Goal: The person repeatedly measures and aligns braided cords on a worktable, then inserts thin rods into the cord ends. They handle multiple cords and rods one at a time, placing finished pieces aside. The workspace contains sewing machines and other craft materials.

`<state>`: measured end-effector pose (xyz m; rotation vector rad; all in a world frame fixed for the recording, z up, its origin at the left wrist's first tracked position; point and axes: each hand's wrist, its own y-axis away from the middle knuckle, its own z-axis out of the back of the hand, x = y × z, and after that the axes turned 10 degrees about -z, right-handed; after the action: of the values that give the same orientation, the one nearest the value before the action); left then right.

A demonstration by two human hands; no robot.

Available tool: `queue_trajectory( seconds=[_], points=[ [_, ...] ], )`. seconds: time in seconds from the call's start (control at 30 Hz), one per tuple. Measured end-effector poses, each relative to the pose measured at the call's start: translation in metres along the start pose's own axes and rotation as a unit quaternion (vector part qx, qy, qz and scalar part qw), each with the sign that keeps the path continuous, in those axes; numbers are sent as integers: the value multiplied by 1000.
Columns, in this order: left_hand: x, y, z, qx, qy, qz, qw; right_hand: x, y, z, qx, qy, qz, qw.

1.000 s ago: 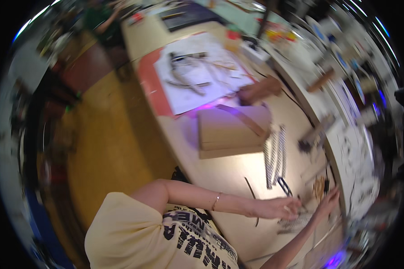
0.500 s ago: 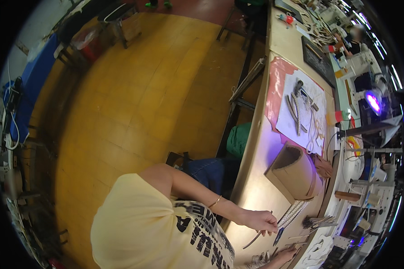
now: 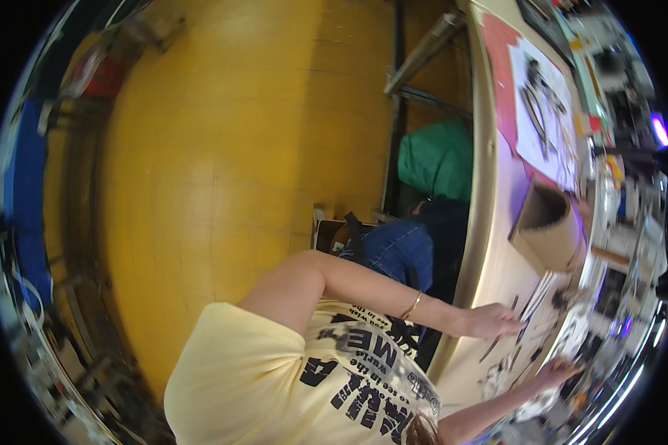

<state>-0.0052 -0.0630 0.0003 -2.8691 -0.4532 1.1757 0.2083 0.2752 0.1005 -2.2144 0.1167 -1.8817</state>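
My left hand (image 3: 490, 320) is over the workbench, its fingers pinched on a thin dark strip (image 3: 488, 351) that shows on both sides of them. Just beyond the fingertips lies a white patterned band (image 3: 536, 298), running toward a curved brown cardboard form (image 3: 548, 231). Nearer the bench's far edge, my right hand (image 3: 558, 372) reaches out, smeared by motion. Whether its fingers hold anything cannot be made out. Between the two hands is a bundle of pale strips (image 3: 495, 380), blurred.
A white sheet (image 3: 534, 111) with dark curved strips and a tool lies on a red sheet (image 3: 499, 52) farther up the bench. A green cloth-like bundle (image 3: 438, 159) and blue jeans (image 3: 397, 248) are beside the bench. Machines and clutter line its right side.
My view has swung, so the bench sits farther right. My right hand has moved outward toward the bench's far edge. My left hand still holds the dark strip.
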Motion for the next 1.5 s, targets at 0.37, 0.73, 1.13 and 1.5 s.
queue_trajectory(
  seconds=[0.37,0.73,1.13,1.5],
  points=[
    [-18,-74,17,38,130,1,991,-22,285,-238,53,95,138,984],
    [-28,-81,-72,150,-50,-25,987,34,237,-168,-268,254,201,907],
    [-3,-66,-149,235,-132,-29,963,60,218,-144,-456,210,188,844],
    [11,-47,-168,115,-47,29,992,73,218,-64,-224,-25,243,943]
  ],
)
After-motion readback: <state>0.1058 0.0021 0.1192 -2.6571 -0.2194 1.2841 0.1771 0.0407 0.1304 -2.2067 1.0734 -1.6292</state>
